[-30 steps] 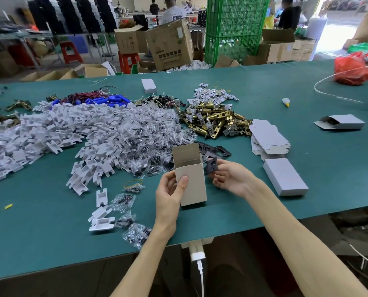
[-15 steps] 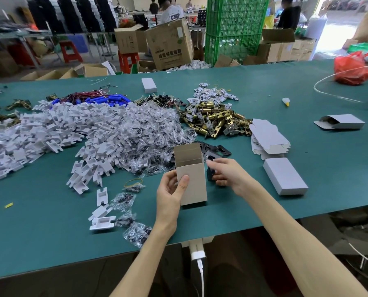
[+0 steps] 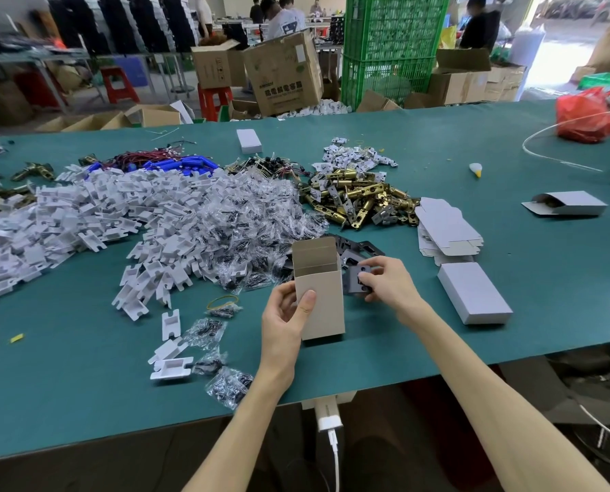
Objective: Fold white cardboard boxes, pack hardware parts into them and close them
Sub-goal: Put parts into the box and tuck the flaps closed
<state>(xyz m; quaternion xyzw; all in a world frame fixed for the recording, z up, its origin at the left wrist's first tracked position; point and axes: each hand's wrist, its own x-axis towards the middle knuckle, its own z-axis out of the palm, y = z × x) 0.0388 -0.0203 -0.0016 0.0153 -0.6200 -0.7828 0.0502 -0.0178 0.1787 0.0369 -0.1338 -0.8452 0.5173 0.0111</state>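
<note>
In the head view, at lower centre of the frame, the left hand [image 3: 284, 317] gripped an upright white box [image 3: 323, 303] standing on the green table [image 3: 83, 385] with its top flap open, thumb pressed across the front face and fingers curled round its left side. Just right of the box, the right hand [image 3: 388, 284] pinched a dark metal plate [image 3: 356, 280] between thumb and fingers, outside the box. Further right lay a closed white box [image 3: 474, 292], with flat box blanks [image 3: 445, 229] above it.
</note>
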